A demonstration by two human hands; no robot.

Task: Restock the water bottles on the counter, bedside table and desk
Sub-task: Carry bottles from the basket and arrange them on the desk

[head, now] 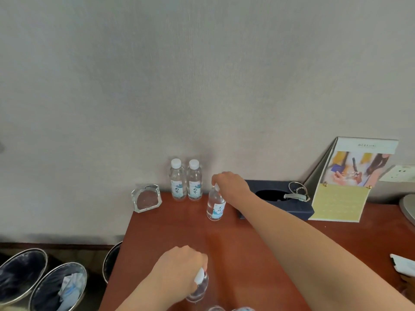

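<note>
Two full water bottles (186,180) with white caps stand side by side against the wall at the back of the red-brown desk (170,234). My right hand (229,184) grips the cap of a third upright bottle (215,206), which stands on the desk just right of the pair. My left hand (177,270) holds another bottle (199,286) by its neck near the desk's front edge. More bottle tops show at the bottom edge of the view.
A glass ashtray (147,198) sits at the desk's back left corner. A dark blue tissue box (278,200) carries bracelets, with a standing calendar (350,182) to its right. Lined waste bins (58,286) stand on the floor at left.
</note>
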